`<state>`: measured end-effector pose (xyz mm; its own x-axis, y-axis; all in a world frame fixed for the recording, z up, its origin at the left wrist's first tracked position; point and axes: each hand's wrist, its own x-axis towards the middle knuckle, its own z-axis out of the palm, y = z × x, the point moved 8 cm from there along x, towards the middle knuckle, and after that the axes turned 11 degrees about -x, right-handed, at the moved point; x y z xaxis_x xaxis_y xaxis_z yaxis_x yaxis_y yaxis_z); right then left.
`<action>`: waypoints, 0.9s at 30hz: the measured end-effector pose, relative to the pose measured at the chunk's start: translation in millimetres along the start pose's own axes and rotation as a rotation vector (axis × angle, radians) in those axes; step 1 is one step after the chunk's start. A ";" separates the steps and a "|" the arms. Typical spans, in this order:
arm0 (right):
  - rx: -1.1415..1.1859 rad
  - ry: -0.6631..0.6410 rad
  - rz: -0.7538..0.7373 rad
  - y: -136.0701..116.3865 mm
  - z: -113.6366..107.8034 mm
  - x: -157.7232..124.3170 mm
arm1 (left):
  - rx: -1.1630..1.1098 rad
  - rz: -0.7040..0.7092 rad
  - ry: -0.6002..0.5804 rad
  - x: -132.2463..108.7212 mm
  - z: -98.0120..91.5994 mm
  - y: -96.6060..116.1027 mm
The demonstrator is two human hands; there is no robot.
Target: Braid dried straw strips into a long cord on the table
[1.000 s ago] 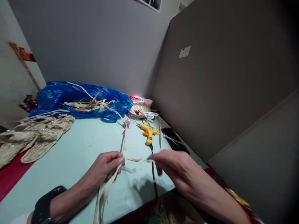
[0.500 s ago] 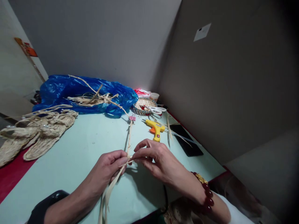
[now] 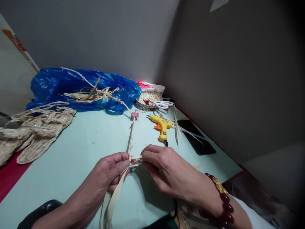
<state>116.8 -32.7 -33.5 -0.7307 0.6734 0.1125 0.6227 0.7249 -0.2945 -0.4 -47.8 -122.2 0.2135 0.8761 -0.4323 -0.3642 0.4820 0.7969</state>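
Note:
A thin braid of pale straw [image 3: 131, 140] runs across the light green table [image 3: 83, 143] from a pink binder clip [image 3: 135, 114] to my hands. My left hand [image 3: 111, 168] is closed, pinching the braid's near end, with loose straw strips [image 3: 111, 203] trailing down from it off the table's front. My right hand [image 3: 164, 168] is closed too, pinching a short strand [image 3: 136, 157] that sticks out sideways from the same spot. The two hands almost touch. A dark bead bracelet [image 3: 222, 197] is on my right wrist.
A yellow glue gun [image 3: 162, 126] lies just beyond my right hand, a black phone [image 3: 196, 140] to its right. White scissors [image 3: 162, 104] rest on a woven tray [image 3: 147, 98]. A blue plastic bag [image 3: 78, 86] with straw and woven straw sandals [image 3: 33, 133] lie at the left.
My right hand came in from the right and took hold of the sideways strand beside my left hand. The camera tilted down a little.

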 end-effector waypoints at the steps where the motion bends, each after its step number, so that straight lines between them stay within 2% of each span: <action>1: -0.010 -0.007 -0.004 0.2 0.2 0.2 | -0.004 -0.003 0.009 0.0 -1.1 -0.2; 6: -0.145 0.001 -0.005 -0.8 6.0 0.1 | -0.014 -0.013 0.015 -0.1 -4.5 -2.9; 12: -0.311 0.093 -0.027 -4.4 16.3 4.6 | 0.032 0.006 -0.009 1.6 -1.9 0.6; 16: -0.205 0.251 -0.020 2.2 0.2 6.4 | 0.046 0.044 0.045 0.5 -3.0 7.6; 19: -0.108 0.363 0.050 7.4 -15.8 -5.0 | 0.027 0.062 0.068 0.0 -5.0 8.8; 21: -0.039 0.316 0.065 2.5 -16.2 -15.1 | 0.016 0.060 0.079 0.1 -6.1 7.8; 25: 0.278 0.147 -0.077 -27.1 -11.1 -29.1 | 0.019 0.055 0.097 -1.0 -4.6 7.9; 27: 0.541 0.070 0.088 -18.2 -7.0 -27.7 | 0.039 0.055 0.089 -1.7 -2.2 9.2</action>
<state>127.7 -63.5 -24.7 -0.6505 0.7496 0.1223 0.4347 0.4994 -0.7494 -6.2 -44.9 -115.0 0.1118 0.8997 -0.4219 -0.3373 0.4337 0.8355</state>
